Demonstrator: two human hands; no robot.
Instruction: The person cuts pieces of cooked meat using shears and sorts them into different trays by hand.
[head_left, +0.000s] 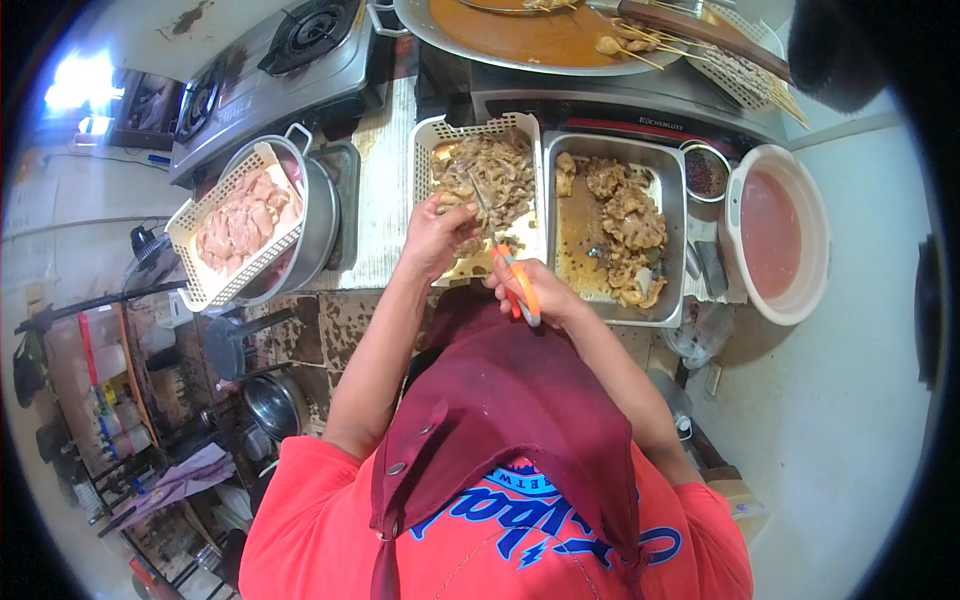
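Note:
My right hand grips a pair of scissors with orange and grey handles, their blades pointing up and left over a white perforated plastic basket. Cut pieces of cooked meat fill much of that basket. At the blades, my left hand has its thumb and fingers pinched together over the basket's near left part; a small piece seems to be between them, though its outline is unclear. To the right, a steel tray holds larger cooked meat pieces and brown liquid.
A basket of raw meat rests on a metal pot at left. Behind stand a gas stove and a wide pan of orange-brown sauce with skewers. At right are a small bowl and a tub of pinkish liquid.

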